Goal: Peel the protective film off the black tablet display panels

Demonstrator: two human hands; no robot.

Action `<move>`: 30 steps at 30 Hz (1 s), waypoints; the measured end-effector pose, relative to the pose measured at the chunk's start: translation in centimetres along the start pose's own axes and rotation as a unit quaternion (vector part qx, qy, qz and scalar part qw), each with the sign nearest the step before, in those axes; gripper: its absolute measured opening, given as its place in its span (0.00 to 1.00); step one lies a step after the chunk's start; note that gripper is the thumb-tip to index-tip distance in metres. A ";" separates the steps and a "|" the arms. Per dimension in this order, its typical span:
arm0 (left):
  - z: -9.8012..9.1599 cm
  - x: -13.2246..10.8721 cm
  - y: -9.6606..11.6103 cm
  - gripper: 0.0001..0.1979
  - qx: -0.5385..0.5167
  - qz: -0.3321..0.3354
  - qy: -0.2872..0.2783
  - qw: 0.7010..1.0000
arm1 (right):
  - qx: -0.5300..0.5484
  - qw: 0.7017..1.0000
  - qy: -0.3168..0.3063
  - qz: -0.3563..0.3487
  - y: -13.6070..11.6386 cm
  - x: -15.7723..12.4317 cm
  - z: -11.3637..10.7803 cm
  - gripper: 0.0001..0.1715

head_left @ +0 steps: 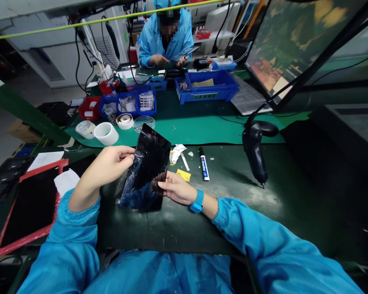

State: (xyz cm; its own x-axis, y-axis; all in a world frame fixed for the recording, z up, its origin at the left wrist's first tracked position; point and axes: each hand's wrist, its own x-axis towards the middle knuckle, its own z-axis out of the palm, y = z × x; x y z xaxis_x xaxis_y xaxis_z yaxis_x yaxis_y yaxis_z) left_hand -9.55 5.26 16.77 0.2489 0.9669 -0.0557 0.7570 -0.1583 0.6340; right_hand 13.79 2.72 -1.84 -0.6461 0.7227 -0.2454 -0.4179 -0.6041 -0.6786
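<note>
A black glossy tablet [145, 167], tilted above the bench, reflects my blue sleeves and the hands. My left hand [113, 163] pinches its left edge with thumb and fingers. On the lower right edge, my right hand [178, 188] grips it, thumb on the front face and the other fingers behind. Just beyond the tablet lie crumpled white paper [178, 154] and a yellow packet [183, 175]. A marker pen [204, 164] rests to the right of these. The back of the tablet is hidden from me.
A black handheld scanner or screwdriver-like tool [256, 151] hangs at right. Tape rolls [106, 134] and blue parts bins [145, 102] stand behind the tablet. At left lies a red-edged black panel [30, 204]. Across the bench sits a co-worker [167, 38]; a monitor [297, 45] stands back right.
</note>
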 end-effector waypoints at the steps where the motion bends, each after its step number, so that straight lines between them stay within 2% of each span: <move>1: 0.0 0.0 -0.1 0.18 -0.001 -0.001 0.000 1.000 | 0.000 1.000 0.000 0.000 0.0 0.0 0.0 0.26; 8: 0.1 0.1 -0.5 0.20 0.004 -0.015 -0.007 1.000 | 0.001 1.000 -0.001 0.000 0.1 0.0 -0.1 0.26; 18: 0.3 0.2 -1.0 0.19 0.025 -0.012 0.022 0.999 | 0.002 1.000 0.007 0.001 0.1 -0.1 -0.1 0.27; 30: 0.5 0.3 -1.2 0.25 -0.011 -0.028 0.001 1.000 | 0.001 1.000 0.010 0.005 0.0 0.0 0.1 0.29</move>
State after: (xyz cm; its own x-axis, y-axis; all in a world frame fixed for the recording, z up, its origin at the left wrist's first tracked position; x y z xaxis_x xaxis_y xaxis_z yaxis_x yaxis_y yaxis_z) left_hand -10.03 5.64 15.58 0.2053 0.9745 -0.0901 0.7563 -0.0995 0.6466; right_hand 13.78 2.70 -1.76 -0.6376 0.7235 -0.2647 -0.4130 -0.6111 -0.6752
